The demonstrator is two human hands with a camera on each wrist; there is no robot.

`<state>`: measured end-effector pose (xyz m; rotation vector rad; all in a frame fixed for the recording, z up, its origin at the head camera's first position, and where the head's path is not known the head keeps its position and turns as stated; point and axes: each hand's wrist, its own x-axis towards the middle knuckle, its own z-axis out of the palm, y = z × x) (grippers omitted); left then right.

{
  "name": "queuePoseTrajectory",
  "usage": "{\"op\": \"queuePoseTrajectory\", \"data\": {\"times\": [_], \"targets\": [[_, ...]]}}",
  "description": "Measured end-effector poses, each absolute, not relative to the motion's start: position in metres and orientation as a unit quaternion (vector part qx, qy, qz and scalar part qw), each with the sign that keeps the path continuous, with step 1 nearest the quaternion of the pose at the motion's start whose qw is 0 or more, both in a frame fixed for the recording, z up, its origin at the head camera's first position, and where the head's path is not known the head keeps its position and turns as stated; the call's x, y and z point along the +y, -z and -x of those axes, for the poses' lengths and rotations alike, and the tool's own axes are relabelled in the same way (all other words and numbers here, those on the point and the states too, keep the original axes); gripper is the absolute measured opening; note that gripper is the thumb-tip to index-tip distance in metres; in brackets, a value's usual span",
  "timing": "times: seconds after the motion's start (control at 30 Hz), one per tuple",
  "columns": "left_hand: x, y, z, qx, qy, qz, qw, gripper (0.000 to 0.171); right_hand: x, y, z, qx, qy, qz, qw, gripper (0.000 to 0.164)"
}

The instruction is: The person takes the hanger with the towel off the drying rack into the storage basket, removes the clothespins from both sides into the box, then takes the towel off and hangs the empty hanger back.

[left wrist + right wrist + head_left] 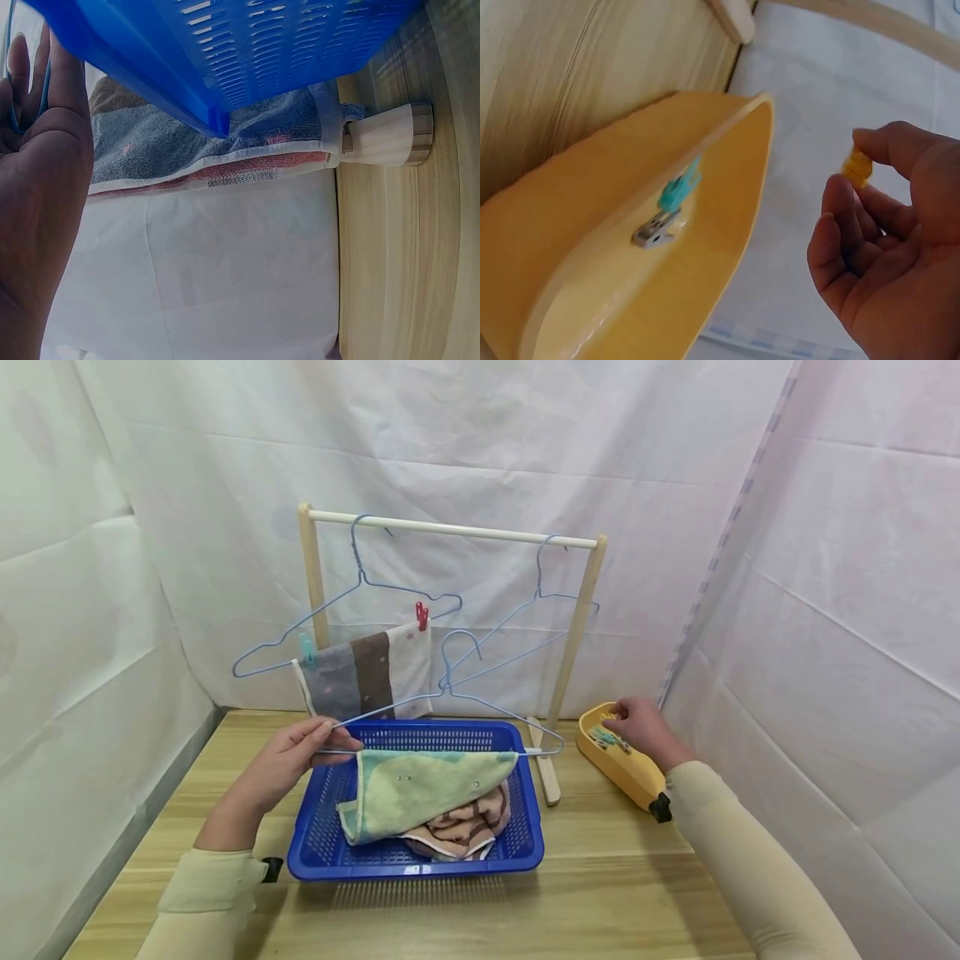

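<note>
My left hand grips the left end of a blue wire hanger above the blue basket. Over the hanger's lower bar hangs a green and pale yellow towel, folded, its lower part in the basket. At the right, my right hand is over the far end of a yellow box. Between thumb and fingertips it pinches a small yellow clothespin, seen in the right wrist view. A teal clothespin and a grey clothespin lie inside the box.
A pink and brown striped towel lies in the blue basket. Behind stands a wooden rack with two hangers; the left one bears a striped towel clipped by a red clothespin and a teal one. The rack's foot juts forward.
</note>
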<state>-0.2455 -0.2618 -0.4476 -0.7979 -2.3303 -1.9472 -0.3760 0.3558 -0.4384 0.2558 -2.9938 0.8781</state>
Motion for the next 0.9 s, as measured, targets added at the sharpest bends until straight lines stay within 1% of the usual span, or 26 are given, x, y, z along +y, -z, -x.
{"op": "queuePoseTrajectory", "data": {"times": [0.13,0.3,0.4,0.53,0.7,0.9], "targets": [[-0.262,0.447,0.245,-0.743,0.62,0.253,0.0,0.042,0.363,0.444,0.383,-0.965,-0.243,-0.099,-0.016,0.035],[-0.262,0.449,0.246,-0.741,0.621,0.254,-0.001,0.042,0.37,0.45,0.387,-0.971,-0.198,-0.113,-0.068,0.035],[-0.262,0.45,0.247,-0.74,0.622,0.255,-0.001,0.042,0.375,0.456,0.391,-0.973,-0.182,-0.117,-0.085,0.034],[-0.262,0.45,0.246,-0.741,0.621,0.254,0.001,0.042,0.383,0.469,0.4,-0.978,-0.142,-0.132,-0.075,0.032],[-0.262,0.45,0.245,-0.741,0.622,0.255,0.001,0.042,0.392,0.483,0.41,-0.984,-0.107,-0.124,-0.068,0.03],[-0.262,0.449,0.245,-0.74,0.623,0.252,0.001,0.043,0.401,0.506,0.427,-0.983,-0.099,-0.12,-0.092,0.036]]}}
